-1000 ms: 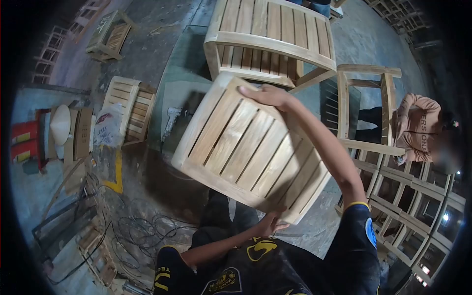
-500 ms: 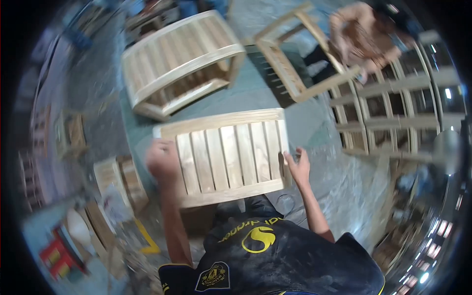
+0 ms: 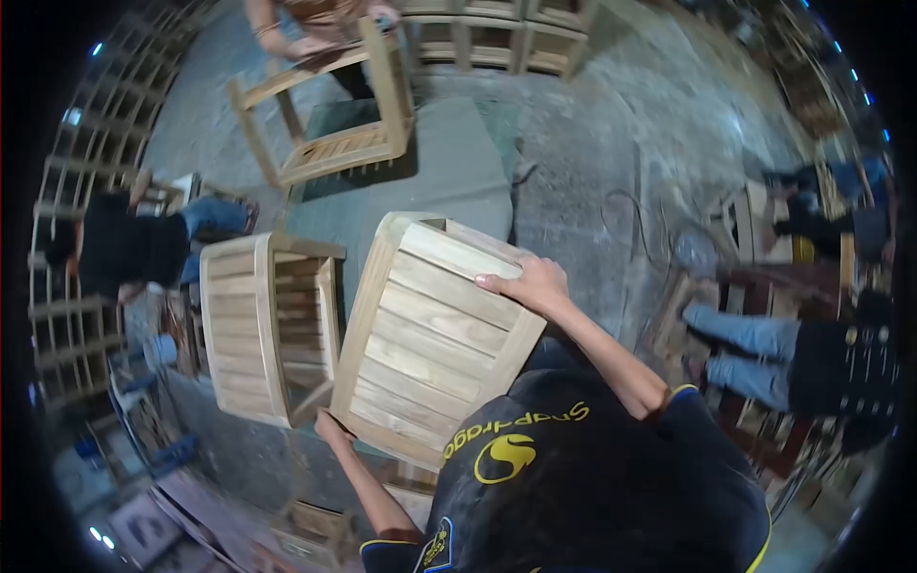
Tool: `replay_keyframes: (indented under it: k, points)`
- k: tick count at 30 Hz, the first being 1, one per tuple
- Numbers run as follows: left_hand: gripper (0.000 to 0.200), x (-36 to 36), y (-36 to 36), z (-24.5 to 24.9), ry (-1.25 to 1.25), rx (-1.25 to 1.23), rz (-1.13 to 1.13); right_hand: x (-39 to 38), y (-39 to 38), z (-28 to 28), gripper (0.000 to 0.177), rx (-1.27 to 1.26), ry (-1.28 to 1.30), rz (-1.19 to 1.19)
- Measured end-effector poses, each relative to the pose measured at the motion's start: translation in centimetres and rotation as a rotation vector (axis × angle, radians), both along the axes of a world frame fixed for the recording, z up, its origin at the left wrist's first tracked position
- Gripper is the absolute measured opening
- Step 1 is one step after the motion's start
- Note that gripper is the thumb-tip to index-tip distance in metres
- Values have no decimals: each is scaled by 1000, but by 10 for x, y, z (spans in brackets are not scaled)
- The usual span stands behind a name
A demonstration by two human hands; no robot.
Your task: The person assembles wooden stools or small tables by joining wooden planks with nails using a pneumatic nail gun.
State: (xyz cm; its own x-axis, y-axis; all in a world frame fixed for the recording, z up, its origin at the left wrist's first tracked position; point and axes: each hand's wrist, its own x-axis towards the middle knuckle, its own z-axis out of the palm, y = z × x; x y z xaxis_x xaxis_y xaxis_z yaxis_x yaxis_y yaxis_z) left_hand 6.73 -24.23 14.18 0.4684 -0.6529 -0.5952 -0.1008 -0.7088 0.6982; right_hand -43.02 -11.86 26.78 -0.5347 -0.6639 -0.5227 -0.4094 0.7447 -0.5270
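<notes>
A slatted wooden stool or small table (image 3: 435,329) of pale wood stands tilted close to my body, its slatted top facing me. My left hand (image 3: 334,428) is closed around its lower left corner, most of the fingers hidden behind the frame. On the upper right side, my right hand (image 3: 535,285) grips the edge, thumb lying over the slats and fingers out of sight beyond the rim. Just to the left, a second slatted wooden piece (image 3: 239,329) of the same make rests on the mat, nearly touching the first.
Across the mat (image 3: 458,153), another person (image 3: 310,29) holds an upturned wooden frame (image 3: 334,143). Stacked wooden frames (image 3: 492,43) stand behind. More people (image 3: 134,244) work at the left, and one in jeans (image 3: 750,358) is at the right. A cable (image 3: 635,215) lies on the floor.
My view has swung round to the right, and the slatted piece now sits turned and tilted. My left hand, blurred before, now holds its lower corner; my right hand has closed on the edge.
</notes>
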Motion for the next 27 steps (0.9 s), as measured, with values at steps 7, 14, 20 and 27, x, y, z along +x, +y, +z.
replay_keyframes:
  k: [7, 14, 20, 27]
  points:
    - [39, -22, -23, -10, -50, -93, -128, 20, 38, 10, 94, -52, 124, -72]
    - [44, -44, -49, -17, -170, -48, -167, 19, 34, -11, 79, -172, 372, -6]
    - [47, -142, -56, -18, -845, -120, -608, -92, 47, -128, 48, -80, 338, 103]
    - [43, -193, -58, 18, -746, 89, -424, -146, 39, -156, 82, 176, 87, -116]
